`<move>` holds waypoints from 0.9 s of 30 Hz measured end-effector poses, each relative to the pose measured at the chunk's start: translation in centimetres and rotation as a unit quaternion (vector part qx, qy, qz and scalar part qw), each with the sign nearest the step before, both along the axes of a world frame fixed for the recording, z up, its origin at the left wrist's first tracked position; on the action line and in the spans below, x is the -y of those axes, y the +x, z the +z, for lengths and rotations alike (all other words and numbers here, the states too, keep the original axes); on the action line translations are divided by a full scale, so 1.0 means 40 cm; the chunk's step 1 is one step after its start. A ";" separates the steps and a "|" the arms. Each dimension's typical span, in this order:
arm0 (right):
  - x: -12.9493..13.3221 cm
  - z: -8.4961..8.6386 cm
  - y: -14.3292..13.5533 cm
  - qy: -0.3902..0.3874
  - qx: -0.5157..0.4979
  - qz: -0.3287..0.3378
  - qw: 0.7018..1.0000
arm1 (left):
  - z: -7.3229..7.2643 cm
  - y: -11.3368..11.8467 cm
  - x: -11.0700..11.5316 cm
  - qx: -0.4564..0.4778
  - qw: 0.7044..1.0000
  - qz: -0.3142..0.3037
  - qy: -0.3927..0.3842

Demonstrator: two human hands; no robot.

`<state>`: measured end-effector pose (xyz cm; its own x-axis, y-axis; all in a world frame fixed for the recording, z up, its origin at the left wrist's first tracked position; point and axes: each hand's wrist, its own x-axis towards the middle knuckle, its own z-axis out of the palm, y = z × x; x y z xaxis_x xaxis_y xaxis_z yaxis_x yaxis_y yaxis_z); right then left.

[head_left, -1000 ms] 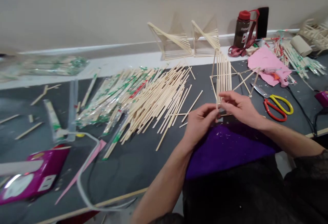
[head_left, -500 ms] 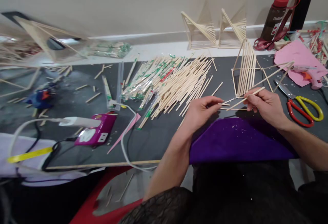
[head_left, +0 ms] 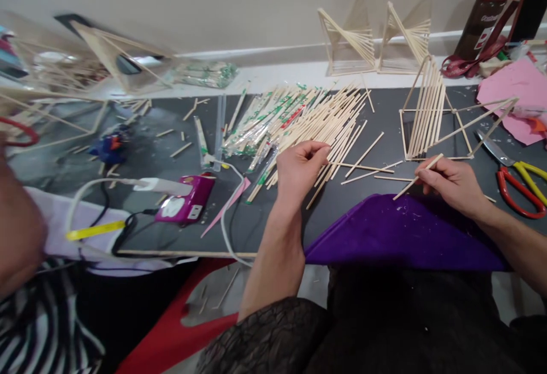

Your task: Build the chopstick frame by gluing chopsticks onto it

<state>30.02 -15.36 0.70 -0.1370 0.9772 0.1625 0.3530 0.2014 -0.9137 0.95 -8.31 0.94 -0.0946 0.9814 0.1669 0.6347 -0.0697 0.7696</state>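
Observation:
Pinched in my right hand (head_left: pixel 450 183) is a thin wooden chopstick (head_left: pixel 404 190), tilted above the edge of a purple cloth or folder (head_left: pixel 397 231). My left hand (head_left: pixel 299 171) is closed at the thumb and fingertips on the end of another chopstick (head_left: pixel 363 167), which points right across a few loose sticks on the dark table (head_left: pixel 265 226). Close behind my right hand stands a frame of glued sticks (head_left: pixel 427 114), with a slanted row of sticks and a triangular part sticking out to the right. A pile of loose chopsticks (head_left: pixel 329 120) lies beyond my left hand.
Scissors (head_left: pixel 508 171) with red and yellow handles lie at right, near pink paper (head_left: pixel 508 97) and a bottle (head_left: pixel 482 20). Two finished stick frames (head_left: pixel 350 43) lean by the wall. A magenta power adapter (head_left: pixel 183 200) with cables is at left. Another person's arm (head_left: pixel 17 220) shows at far left.
My left hand has moved left, away from my right hand, with a chopstick at its fingertips. My right hand keeps its stick. The view has swung left, and another person's arm has appeared.

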 end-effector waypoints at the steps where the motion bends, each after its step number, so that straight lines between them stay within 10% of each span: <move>1: -0.001 0.000 0.001 0.000 0.007 0.001 1.000 | -0.002 -0.006 0.003 -0.017 1.000 -0.005 -0.003; 13: -0.006 0.004 0.004 -0.006 0.008 0.015 1.000 | -0.047 0.091 0.057 -0.327 0.924 -0.188 0.057; 27: 0.000 0.003 0.016 -0.005 0.038 0.015 0.999 | -0.054 0.089 0.093 -0.324 0.916 -0.235 0.041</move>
<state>30.66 -15.36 0.83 -0.1782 0.9739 0.1407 0.4148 0.2040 -0.8867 4.52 -12.04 -1.23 0.4800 0.8698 0.1137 0.8410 -0.4932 0.2223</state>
